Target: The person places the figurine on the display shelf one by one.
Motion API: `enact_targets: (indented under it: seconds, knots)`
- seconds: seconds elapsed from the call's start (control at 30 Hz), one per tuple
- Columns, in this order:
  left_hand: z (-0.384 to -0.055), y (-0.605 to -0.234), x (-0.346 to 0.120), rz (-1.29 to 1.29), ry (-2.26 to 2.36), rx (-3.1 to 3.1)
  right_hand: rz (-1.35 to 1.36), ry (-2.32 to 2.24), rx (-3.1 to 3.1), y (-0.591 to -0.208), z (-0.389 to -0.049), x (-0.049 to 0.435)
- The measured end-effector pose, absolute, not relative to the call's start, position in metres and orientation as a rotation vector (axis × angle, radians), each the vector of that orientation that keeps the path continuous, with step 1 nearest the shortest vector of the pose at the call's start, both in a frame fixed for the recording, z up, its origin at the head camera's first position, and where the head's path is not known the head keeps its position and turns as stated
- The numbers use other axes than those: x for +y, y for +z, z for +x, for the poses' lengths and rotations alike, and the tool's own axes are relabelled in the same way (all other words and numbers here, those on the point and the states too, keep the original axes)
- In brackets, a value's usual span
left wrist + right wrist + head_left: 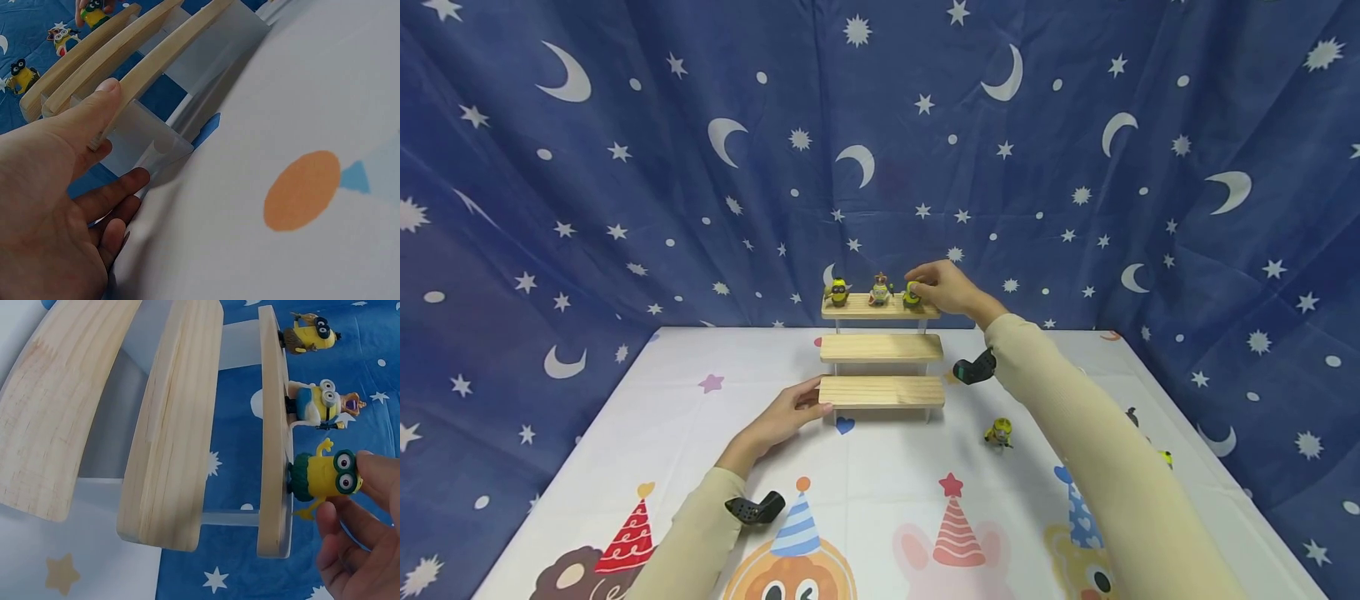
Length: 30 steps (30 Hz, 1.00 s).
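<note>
My right hand (951, 287) pinches a yellow minion figurine (323, 475) with green goggles and a green skirt by its head. That figurine is upright at the right end of the top board of a three-tier wooden display stand (880, 348). Beside it on the same board stand a minion with a crown (315, 403) and, at the left end, a minion in brown (309, 334). My left hand (790, 410) holds the left end of the lowest board (169, 56), thumb on the wood and fingers under it by the clear side panel (150, 134).
Another minion figurine (998, 432) stands on the white patterned tablecloth (880, 467) right of the stand. Farther right, a yellow figurine (1165, 458) and a dark object (1132, 416) are partly hidden by my right sleeve. Behind the stand hangs a blue star-and-moon curtain (775, 200).
</note>
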State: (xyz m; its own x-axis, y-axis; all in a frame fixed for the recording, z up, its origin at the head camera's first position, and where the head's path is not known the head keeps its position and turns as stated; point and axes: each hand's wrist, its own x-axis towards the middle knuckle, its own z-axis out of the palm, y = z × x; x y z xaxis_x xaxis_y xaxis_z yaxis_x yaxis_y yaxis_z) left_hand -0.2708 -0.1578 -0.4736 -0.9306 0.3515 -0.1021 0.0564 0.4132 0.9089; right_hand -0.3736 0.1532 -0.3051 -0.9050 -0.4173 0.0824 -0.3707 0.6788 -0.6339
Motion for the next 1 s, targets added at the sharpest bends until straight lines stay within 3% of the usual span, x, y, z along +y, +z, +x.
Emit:
enact_targets:
  seconds: [0.5, 1.0]
  knots:
    - [-0.2702, -0.4722, -0.1585, 0.419, 1.525, 2.395, -0.497, -1.154, 2.797, -0.3097, -0.3773, 0.1509]
    - [-0.2702, -0.4722, -0.1572, 0.333, 1.529, 2.383, -0.504, -1.165, 2.811, -0.3135, -0.3747, 0.1545]
